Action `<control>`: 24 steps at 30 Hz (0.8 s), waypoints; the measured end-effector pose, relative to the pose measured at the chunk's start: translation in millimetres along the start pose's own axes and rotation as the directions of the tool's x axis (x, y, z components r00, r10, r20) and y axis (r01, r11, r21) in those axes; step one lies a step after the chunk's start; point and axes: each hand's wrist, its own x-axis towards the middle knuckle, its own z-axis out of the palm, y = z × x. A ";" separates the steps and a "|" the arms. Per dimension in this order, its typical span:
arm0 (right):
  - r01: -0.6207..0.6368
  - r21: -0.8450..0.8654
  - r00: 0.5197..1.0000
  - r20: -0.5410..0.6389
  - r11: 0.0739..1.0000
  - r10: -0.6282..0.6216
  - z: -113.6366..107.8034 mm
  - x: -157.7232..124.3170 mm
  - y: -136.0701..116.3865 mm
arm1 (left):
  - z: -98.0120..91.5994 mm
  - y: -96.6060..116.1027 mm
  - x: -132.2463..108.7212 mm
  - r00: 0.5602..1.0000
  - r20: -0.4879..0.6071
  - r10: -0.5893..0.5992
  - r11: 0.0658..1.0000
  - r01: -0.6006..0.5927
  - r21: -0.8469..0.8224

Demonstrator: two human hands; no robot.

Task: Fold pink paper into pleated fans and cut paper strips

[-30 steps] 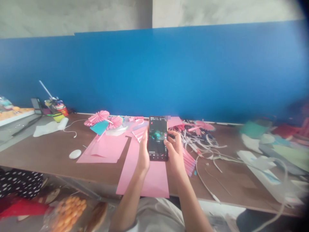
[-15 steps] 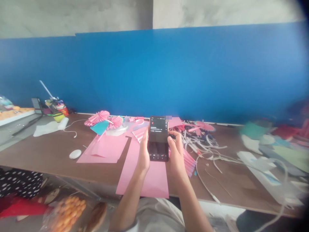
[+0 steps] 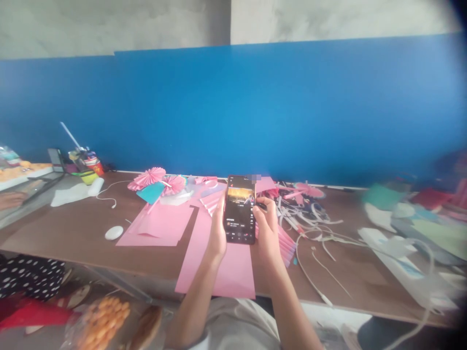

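Note:
A black smartphone (image 3: 240, 214) is held upright over the table, its lit screen facing me with a yellowish picture in the upper part. My left hand (image 3: 218, 231) is closed around its left edge. On the other side my right hand (image 3: 267, 226) grips the right edge, the thumb close to the screen. Below the phone lies a sheet of pink paper (image 3: 233, 277), partly covered by my hands. Pleated pink paper (image 3: 286, 245) rests just right of my right hand. More pink sheets (image 3: 160, 228) lie to the left, beneath folded pink paper fans (image 3: 151, 177) and a teal piece (image 3: 151, 193).
White paper strips (image 3: 310, 214) and a white cable (image 3: 302, 262) spread over the brown table (image 3: 146, 257) at right, near a white power strip (image 3: 394, 267). A white round object (image 3: 114, 233) and pen holder (image 3: 87, 165) stand left. Another person's hand (image 3: 12, 200) shows far left. A blue partition (image 3: 233, 112) rises behind.
The phone's screen went from mostly dark with text to showing a yellowish picture. A co-worker's hand has come into view at the far left. My hands have hardly moved.

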 end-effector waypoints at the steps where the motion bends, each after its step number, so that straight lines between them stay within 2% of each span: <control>1: -0.001 -0.001 1.000 -0.004 1.000 0.001 -0.1 -0.3 -0.7 | 0.1 -1.1 -0.1 1.000 0.004 0.005 1.000 -0.005 0.000; 7: 0.001 0.040 0.999 0.053 0.999 -0.003 1.1 0.7 1.5 | -5.5 -8.3 0.8 1.000 -0.015 0.017 1.000 -0.017 0.000; 13: 0.007 0.001 1.000 -0.013 1.000 -0.007 -2.1 -0.1 4.9 | -4.9 -8.1 0.0 0.999 -0.030 -0.023 1.000 0.023 -0.007; 21: -0.009 0.034 0.997 0.073 0.999 0.006 -1.2 -0.1 5.5 | -3.5 -6.9 -0.2 1.000 -0.019 0.005 1.000 -0.005 -0.011; 24: 0.002 0.021 0.999 0.049 1.000 -0.003 -2.0 -0.3 7.1 | -4.1 -5.1 -0.3 1.000 -0.002 -0.003 1.000 0.003 -0.011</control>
